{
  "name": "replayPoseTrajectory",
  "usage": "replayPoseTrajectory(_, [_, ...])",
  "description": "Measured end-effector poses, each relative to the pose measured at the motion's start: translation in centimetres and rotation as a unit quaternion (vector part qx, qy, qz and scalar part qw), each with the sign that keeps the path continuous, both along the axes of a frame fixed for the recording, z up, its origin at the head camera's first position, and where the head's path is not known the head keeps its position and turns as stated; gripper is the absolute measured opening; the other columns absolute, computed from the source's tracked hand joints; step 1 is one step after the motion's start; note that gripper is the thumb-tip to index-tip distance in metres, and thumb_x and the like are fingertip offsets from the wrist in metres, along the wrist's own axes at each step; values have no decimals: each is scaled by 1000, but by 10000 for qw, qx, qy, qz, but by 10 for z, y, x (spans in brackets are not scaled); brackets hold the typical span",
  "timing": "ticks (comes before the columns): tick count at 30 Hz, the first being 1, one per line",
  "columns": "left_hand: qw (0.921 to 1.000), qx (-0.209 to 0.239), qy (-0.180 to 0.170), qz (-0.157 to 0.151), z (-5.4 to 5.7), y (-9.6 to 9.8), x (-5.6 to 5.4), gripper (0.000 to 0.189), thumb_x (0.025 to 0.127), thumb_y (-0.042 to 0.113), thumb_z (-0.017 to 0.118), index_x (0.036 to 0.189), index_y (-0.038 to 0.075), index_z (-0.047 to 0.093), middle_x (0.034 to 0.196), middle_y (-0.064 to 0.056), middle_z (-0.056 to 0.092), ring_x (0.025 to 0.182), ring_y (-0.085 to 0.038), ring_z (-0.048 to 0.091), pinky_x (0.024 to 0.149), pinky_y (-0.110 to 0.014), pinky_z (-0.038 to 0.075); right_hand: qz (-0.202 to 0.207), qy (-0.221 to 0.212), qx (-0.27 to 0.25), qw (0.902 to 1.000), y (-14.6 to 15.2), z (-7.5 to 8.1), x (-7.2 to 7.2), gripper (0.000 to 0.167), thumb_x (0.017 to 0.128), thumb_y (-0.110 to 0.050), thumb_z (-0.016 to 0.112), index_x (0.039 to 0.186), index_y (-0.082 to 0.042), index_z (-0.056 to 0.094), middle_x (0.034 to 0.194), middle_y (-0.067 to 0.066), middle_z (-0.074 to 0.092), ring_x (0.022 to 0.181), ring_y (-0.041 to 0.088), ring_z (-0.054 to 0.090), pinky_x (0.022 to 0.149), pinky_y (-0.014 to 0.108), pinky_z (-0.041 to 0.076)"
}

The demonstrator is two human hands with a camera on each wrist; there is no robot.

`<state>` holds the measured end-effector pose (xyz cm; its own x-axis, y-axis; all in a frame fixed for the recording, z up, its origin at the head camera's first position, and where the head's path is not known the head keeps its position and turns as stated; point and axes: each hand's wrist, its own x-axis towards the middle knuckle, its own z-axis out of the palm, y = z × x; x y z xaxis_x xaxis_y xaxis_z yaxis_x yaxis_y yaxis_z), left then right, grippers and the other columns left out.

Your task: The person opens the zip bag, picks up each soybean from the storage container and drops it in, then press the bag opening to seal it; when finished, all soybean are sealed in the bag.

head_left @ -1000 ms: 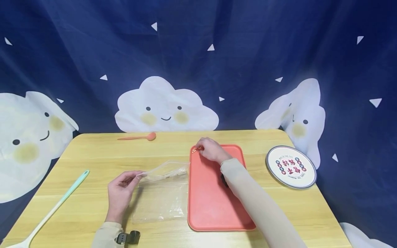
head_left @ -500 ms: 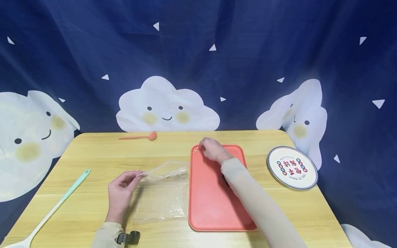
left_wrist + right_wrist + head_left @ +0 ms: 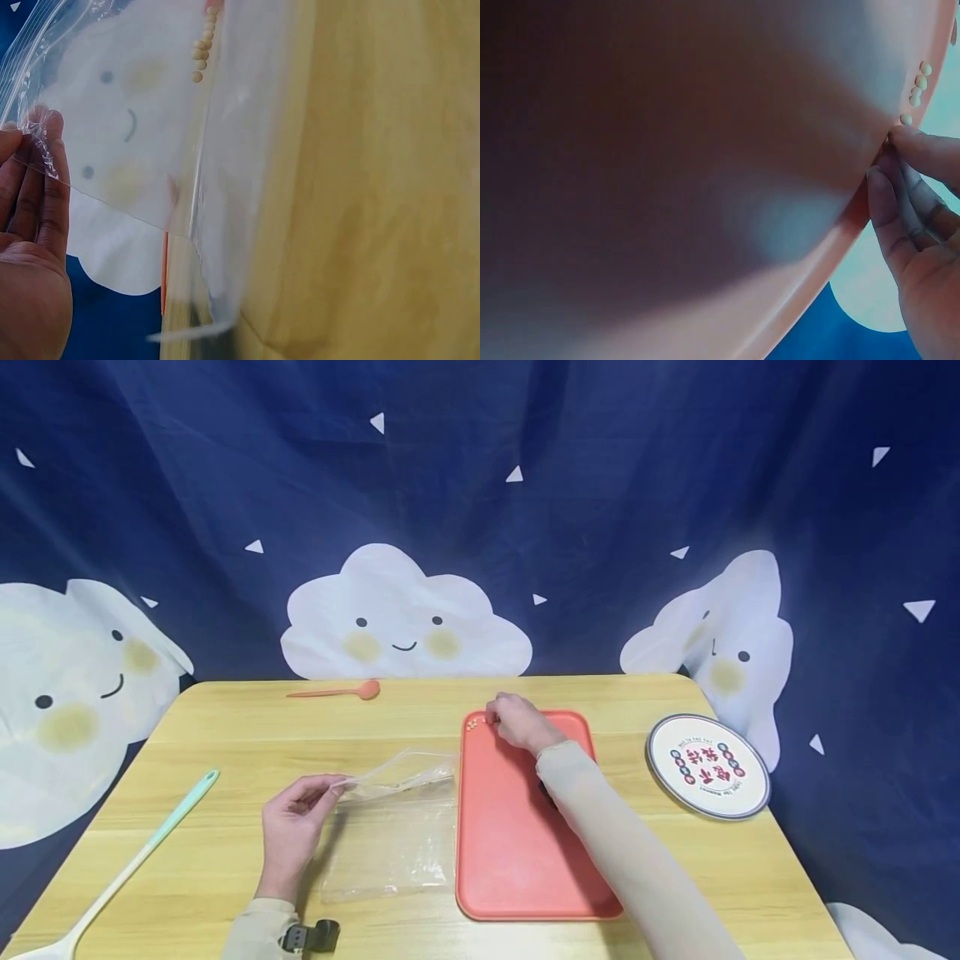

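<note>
My left hand (image 3: pixel 294 827) pinches the top corner of a clear zip bag (image 3: pixel 390 843) lying on the table. In the left wrist view, several round soybeans (image 3: pixel 198 55) appear in a line along a crease of the bag. At the far left corner of the red tray (image 3: pixel 517 843), my right hand (image 3: pixel 517 722) is bent down with thumb and fingertips drawn together. The right wrist view shows those fingertips right at the tray's rim, a small soybean mostly hidden between them. Several loose soybeans (image 3: pixel 921 81) lie along the rim beside the thumb.
A white plate (image 3: pixel 708 767) with red lettering stands to the tray's right. An orange spoon (image 3: pixel 337 692) lies by the table's far edge. On the left is a long-handled utensil (image 3: pixel 142 852) with a green grip. A dark blue curtain (image 3: pixel 450 460) hangs behind.
My right hand has shifted slightly right along the tray's far rim, uncovering more of the soybeans in the corner. The left hand and the bag stay in place.
</note>
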<state>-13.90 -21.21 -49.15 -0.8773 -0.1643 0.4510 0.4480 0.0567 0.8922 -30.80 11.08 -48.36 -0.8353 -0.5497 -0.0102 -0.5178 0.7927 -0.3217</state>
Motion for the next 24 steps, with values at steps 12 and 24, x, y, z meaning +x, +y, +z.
replayPoseTrajectory(12, [9998,-151,-59,68,-5,-2,-3,12,82,-23,63,93,-19,64,91,-14,73,83,-13,71,77,-22,57,-253,-165,5,9995,8,3,6,6,93,-7,66,91,-11,70,88,0,62,87,17,60,75,29,52])
replayPoseTrajectory(24, [10000,-33,7,11,0,2,-2,12,82,-24,62,93,-20,64,91,-16,73,82,-13,71,76,-22,57,-496,-558,-1053,9916,22,27,28,4,94,-9,66,97,-7,68,85,-4,64,82,15,58,79,31,51])
